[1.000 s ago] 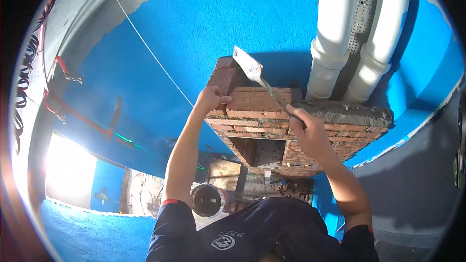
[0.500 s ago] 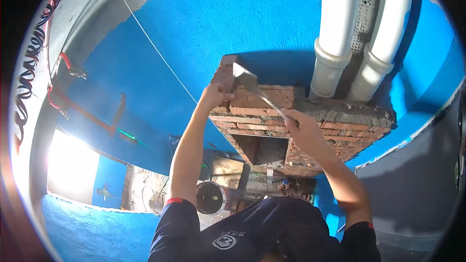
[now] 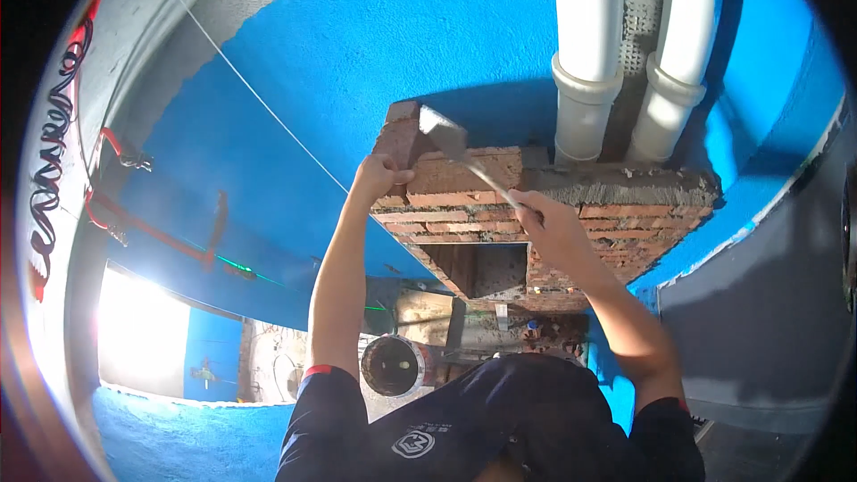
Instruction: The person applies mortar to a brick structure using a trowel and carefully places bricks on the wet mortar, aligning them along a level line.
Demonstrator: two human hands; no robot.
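Note:
A low red brick wall [image 3: 464,219] rises against a blue wall, with a square opening in its face. My left hand [image 3: 379,177] grips the top brick [image 3: 464,174] at its left end. My right hand [image 3: 552,228] holds the handle of a metal trowel [image 3: 451,138]. The trowel's blade lies over the left part of the top brick. A layer of grey mortar [image 3: 616,186] covers the wall's top on the right.
Two white plastic pipes [image 3: 585,54] [image 3: 683,45] run down behind the brickwork. A taut string [image 3: 250,89] crosses the blue wall. Red pipework [image 3: 134,219] hangs at the left. A round dark pipe opening [image 3: 393,364] and rubble lie on the floor below.
The trowel blade has swung from above the brick's left end down over the brick. My left hand has stayed on the brick. The view has drifted slightly.

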